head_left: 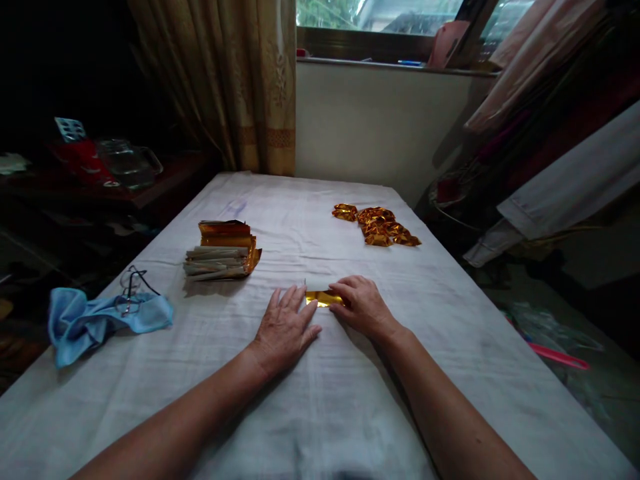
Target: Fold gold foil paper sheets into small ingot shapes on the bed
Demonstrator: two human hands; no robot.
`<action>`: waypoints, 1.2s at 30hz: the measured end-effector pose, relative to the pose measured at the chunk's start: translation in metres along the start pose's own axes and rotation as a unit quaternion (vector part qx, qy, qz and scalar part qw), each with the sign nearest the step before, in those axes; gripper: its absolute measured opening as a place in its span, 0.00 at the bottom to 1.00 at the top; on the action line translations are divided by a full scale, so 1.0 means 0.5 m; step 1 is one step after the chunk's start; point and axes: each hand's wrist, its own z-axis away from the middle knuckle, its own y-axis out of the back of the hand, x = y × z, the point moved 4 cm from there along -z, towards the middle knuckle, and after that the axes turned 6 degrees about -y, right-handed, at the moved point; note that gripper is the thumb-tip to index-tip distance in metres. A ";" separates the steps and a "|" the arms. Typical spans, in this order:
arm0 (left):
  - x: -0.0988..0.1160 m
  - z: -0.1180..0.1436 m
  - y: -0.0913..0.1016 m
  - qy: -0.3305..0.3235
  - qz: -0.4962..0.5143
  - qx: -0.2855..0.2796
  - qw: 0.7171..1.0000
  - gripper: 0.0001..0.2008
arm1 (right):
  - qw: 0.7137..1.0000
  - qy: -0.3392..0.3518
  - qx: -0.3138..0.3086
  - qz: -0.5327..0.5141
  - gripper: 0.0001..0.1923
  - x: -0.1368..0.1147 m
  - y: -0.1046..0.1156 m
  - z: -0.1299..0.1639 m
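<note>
Both your left hand (285, 327) and right hand (363, 305) press flat, fingers extended, gripping nothing, on a small shiny gold foil paper (323, 298), folded, on the white cloth-covered surface (350, 400).

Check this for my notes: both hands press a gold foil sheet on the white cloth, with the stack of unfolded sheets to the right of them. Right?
Not quite. The head view shows the stack of sheets to the left of the hands; the folded gold pieces lie to the right. Both the left hand and right hand do press the gold foil sheet.

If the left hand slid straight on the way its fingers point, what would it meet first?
Probably the small folded gold foil paper, which the left hand touches at its fingertips; the right hand lies just beyond.
</note>
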 end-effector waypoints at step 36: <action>-0.041 -0.012 0.009 -0.017 0.109 0.009 0.994 0.20 | 0.999 0.021 0.034 0.023 0.19 -0.035 0.001 0.038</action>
